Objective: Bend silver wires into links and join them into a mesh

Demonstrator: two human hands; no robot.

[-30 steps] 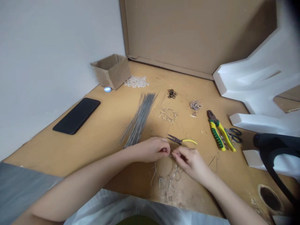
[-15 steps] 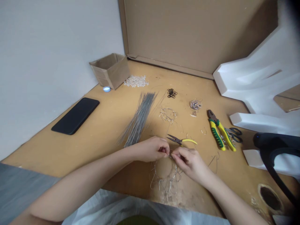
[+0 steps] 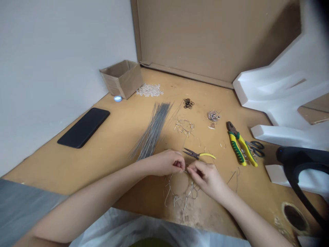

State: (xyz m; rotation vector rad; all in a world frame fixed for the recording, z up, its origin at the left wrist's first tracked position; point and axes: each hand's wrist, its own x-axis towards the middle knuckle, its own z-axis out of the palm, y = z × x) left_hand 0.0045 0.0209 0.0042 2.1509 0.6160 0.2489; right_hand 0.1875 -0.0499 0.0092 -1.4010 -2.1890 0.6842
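A ring of bent silvery wire [image 3: 169, 188] with looped strands hangs below my two hands, close to the table's front edge. My left hand [image 3: 171, 162] pinches the ring's far side, fingers curled inward. Just right of it, my right hand [image 3: 205, 175] is closed in a pinch on the same wire ring, thumb against forefinger. The fingertips hide the exact spot they grip. Beyond my hands lie yellow-handled long-nose pliers [image 3: 199, 154]. A bundle of straight grey wires [image 3: 155, 128] rests past my left wrist.
Farther back are another wire ring [image 3: 184, 127], black rings [image 3: 188, 103], a small wire ball [image 3: 214, 116] and clear bits [image 3: 149, 90] beside a cardboard box [image 3: 123, 79]. A phone [image 3: 84, 127] lies left; green-yellow pliers [image 3: 240, 144] and scissors [image 3: 257, 148] lie right, near white foam [image 3: 277, 85].
Both hands stay pinched on the wire ring in nearly the same place. The view has shifted very slightly; nothing else has visibly moved.
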